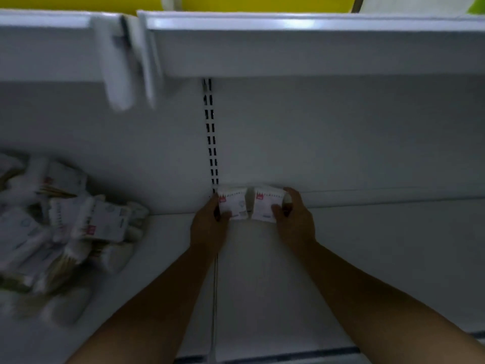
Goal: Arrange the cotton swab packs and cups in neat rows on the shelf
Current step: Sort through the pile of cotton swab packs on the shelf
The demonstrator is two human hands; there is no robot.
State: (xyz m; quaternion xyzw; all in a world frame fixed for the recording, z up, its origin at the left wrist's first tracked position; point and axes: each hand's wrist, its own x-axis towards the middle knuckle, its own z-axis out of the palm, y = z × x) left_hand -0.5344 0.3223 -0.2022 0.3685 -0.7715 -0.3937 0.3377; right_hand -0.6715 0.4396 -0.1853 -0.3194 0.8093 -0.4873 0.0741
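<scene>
Two white cotton swab packs with small red labels stand side by side against the back wall of the white shelf. My left hand grips the left pack from its left side. My right hand grips the right pack, thumb on its front and fingers round its right edge. The two packs nearly touch. A jumbled heap of several more swab packs lies on the shelf at the far left. No cups can be made out.
An upper white shelf overhangs the work area, with a bracket hanging at upper left. A slotted upright runs down the back wall just left of the packs. A seam splits the shelf floor.
</scene>
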